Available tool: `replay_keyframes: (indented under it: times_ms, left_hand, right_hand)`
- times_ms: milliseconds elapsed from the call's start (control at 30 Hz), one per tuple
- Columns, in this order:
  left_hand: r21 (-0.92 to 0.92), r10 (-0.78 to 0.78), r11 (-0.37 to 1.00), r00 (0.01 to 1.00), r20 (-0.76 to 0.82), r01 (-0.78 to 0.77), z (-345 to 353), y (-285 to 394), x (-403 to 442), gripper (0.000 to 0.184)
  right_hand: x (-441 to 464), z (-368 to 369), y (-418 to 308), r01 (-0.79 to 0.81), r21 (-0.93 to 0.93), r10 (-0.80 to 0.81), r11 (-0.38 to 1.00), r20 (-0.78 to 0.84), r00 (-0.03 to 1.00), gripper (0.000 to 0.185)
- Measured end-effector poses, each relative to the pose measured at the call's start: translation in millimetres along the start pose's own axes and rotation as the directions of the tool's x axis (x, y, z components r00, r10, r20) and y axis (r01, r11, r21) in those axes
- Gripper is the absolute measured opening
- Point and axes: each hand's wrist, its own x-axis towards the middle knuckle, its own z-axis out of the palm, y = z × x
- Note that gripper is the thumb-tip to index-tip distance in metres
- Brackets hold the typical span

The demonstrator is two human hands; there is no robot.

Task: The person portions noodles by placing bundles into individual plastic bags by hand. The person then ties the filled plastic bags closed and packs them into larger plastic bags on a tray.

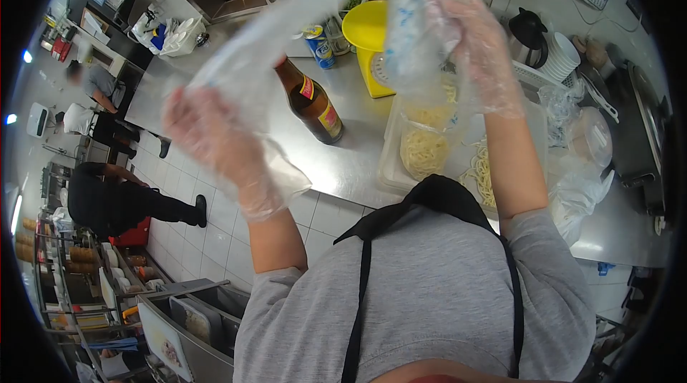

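Note:
My left hand [218,143], in a clear plastic glove, is raised over the counter's left side. Its fingers are closed on a long, thin translucent plastic bag [286,18], blurred and stretching up and to the right. My right hand [488,54], gloved too, grips a crumpled clear plastic bag with blue print [415,25] beside the yellow scale. Below it, pale noodles in a clear bag [424,150] lie at a white tray [390,161]; whether that bag touches my right hand I cannot tell. Loose noodles [481,175] are on the tray's right side.
A brown bottle [315,107] stands on the steel counter [351,175] near its front edge. Behind are a blue-yellow can [319,46] and a yellow scale [366,28]. Stacked white bowls [560,61] and a black-lidded jug [528,32] stand right. Several people are at left.

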Motion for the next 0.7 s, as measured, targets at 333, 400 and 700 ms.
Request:
replay_keyframes:
  times_ms: [333, 400, 700]
  left_hand:
    - [0.182, 0.249, 0.960, 0.949, -0.195, -0.214, -97, -33, 27, 0.007]
    - [0.209, 0.243, 0.957, 0.947, -0.212, -0.199, -99, -35, 25, 0.004]
    - [0.276, 0.198, 0.953, 0.949, -0.247, -0.127, -122, -42, 20, 0.008]
  right_hand:
    - [37, 82, 30, -0.087, -0.007, 0.087, 0.996, -0.045, 0.995, 0.012]
    - [38, 121, 16, -0.012, 0.239, -0.001, 0.971, 0.054, 0.999, 0.007]
    - [80, 136, 27, 0.210, -0.105, -0.184, 0.972, 0.220, 0.958, 0.022]
